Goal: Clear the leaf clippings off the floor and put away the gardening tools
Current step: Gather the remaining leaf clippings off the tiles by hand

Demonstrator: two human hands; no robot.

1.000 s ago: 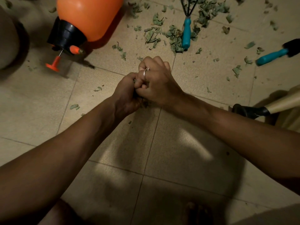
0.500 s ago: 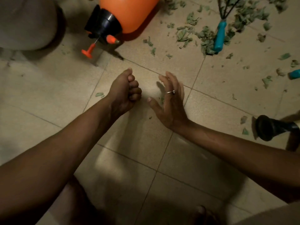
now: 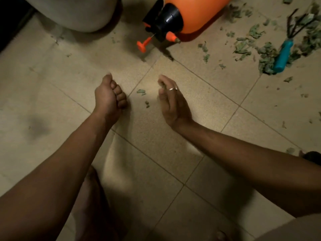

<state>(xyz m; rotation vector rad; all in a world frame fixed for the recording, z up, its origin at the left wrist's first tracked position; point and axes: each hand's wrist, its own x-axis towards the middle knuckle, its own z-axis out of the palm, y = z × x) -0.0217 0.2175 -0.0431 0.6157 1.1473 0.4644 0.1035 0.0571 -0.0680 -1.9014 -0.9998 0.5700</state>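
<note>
Leaf clippings [image 3: 141, 92] are the job here, and two small scraps of them lie on the floor [image 3: 182, 136] in the gap between the hands. The left hand [image 3: 109, 96] has its fingers [image 3: 119, 97] curled tight into a fist; whether a gathered handful sits inside is hidden. The right hand [image 3: 173, 105] stands on edge, palm towards the scraps, its fingers [image 3: 165, 82] loosely bent and gripping nothing that I can make out.

The step in hand looks like gathering strays, with most of the clearing not yet done. The next move seems to call for the right fingers to sweep or pinch up the two scraps.

Further out, beyond and to the right of the right fingers, the thick heap [image 3: 265, 53] is spread around a blue-handled hand rake [image 3: 283, 56], which lies among it and will likely need lifting out first. Straight beyond the fingers an orange sprayer [image 3: 196, 13] lies on its side, nozzle towards the hands, also not yet put away. Beyond the left fingers stands a pale rounded container [image 3: 78, 13]. A dark object [image 3: 312, 156] shows past the right forearm; I cannot tell what it is.
</note>
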